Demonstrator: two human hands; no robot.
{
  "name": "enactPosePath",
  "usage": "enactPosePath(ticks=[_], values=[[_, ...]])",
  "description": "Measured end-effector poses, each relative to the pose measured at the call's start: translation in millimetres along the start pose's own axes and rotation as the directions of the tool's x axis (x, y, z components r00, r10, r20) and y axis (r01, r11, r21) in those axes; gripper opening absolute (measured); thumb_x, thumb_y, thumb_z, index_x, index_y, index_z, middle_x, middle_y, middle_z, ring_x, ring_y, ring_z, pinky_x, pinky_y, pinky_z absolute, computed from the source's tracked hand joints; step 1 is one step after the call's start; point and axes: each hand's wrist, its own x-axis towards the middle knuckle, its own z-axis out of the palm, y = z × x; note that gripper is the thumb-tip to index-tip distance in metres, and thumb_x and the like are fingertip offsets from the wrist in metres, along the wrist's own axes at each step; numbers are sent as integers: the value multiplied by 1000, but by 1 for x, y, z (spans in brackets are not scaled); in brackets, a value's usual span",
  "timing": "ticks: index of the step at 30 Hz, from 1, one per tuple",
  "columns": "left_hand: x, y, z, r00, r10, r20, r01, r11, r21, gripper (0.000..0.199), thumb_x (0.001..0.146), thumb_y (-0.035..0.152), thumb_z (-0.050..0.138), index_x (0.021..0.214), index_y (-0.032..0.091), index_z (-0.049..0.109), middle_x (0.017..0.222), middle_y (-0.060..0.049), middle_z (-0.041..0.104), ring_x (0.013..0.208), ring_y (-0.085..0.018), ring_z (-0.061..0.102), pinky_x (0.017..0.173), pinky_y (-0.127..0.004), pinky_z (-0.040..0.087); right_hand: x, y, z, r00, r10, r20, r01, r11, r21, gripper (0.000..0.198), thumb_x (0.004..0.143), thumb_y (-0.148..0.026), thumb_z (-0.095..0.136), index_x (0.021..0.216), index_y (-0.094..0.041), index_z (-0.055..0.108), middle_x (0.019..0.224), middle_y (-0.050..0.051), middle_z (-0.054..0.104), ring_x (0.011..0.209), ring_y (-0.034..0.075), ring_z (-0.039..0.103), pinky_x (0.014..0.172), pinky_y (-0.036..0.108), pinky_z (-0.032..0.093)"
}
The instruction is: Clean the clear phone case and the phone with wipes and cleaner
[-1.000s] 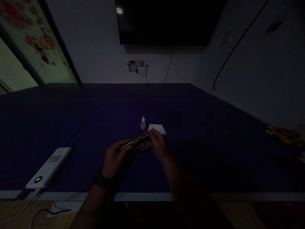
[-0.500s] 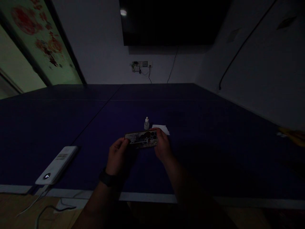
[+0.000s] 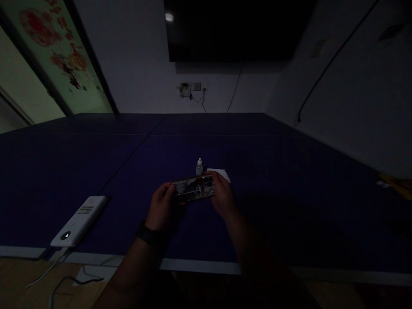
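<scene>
Between my two hands is a smartphone [image 3: 193, 189] in a patterned case, held lengthwise with its back and camera lenses facing me. My left hand [image 3: 161, 207] grips the end on the left, thumb on the back. Around the camera end on the right, my right hand [image 3: 222, 196] is closed. The phone's screen side is hidden. Just beyond it stands a small dropper bottle [image 3: 199, 167] with a white cap, upright on the dark blue table [image 3: 273, 180]. White paper [image 3: 222, 174] lies behind my right hand, partly covered by it.
A white power bank [image 3: 79, 222] with a cable [image 3: 48, 270] lies near the table's front edge on the left. On the far wall hang a large dark screen [image 3: 231, 30] and sockets [image 3: 195, 87] with cords. Something yellow [image 3: 397, 186] sits at the right edge.
The view has shifted slightly, so most things appear a little further right. Both hands still hold the phone, which is tilted slightly more, its right end higher.
</scene>
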Motion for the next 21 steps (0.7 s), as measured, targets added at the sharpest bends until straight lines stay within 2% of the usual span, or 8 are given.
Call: enactPosePath(ticks=[3,5,7,10,12,14,17,21], values=[[-4,-9,-2,1000,-18,-17,15,983,-182,56,66,58,96,96,20,67,113,-6,77,106,-25,72,86,-42,65,-1,-6,2,998,-16,59,14,999,34,37,82,-54,83,105,-26,74,100,4,80,90,23,75,80,37,60],[-7,-12,-5,1000,-17,0,17,973,-232,54,68,54,97,96,20,65,120,-6,77,115,-26,71,92,-44,63,-1,-7,3,997,-22,80,18,999,50,38,81,-53,84,104,-26,73,106,6,80,96,25,76,83,40,62],[-8,-11,-8,999,-29,25,33,980,-196,52,71,54,96,95,20,65,114,-5,78,106,-23,73,89,-39,62,-1,-7,4,997,-37,72,33,998,60,38,81,-54,84,105,-25,74,109,8,81,98,26,76,85,42,62],[-8,-4,-8,996,-36,79,40,998,-39,51,78,59,90,106,20,71,109,-8,79,94,-21,74,84,-34,58,-3,-7,6,996,-83,42,80,995,61,37,83,-54,83,105,-26,74,104,7,81,95,25,76,87,42,61],[-9,2,-1,992,36,123,-41,998,41,55,79,58,89,115,20,74,119,-11,79,105,-24,74,92,-35,57,-9,-10,7,993,-109,48,107,993,44,32,84,-51,84,102,-26,75,97,4,80,89,23,75,85,40,61],[-11,8,11,975,138,176,-157,983,99,54,76,57,91,114,20,78,121,-12,79,113,-27,73,99,-37,55,-17,-14,9,989,-123,77,122,992,17,27,83,-47,87,98,-27,76,94,3,81,87,23,76,85,39,60],[-16,14,26,950,262,169,-292,938,186,42,82,59,84,100,21,80,103,-8,81,99,-25,73,91,-35,55,-30,-21,11,984,-133,122,135,991,-8,26,80,-45,91,96,-28,78,97,2,82,92,24,77,89,38,60],[-21,9,30,901,419,114,-434,871,228,42,91,63,74,93,22,77,90,-5,76,87,-22,68,81,-31,53,-36,-27,13,973,-115,202,138,985,-104,44,80,-63,85,107,-29,76,102,5,82,97,26,77,91,40,59]])
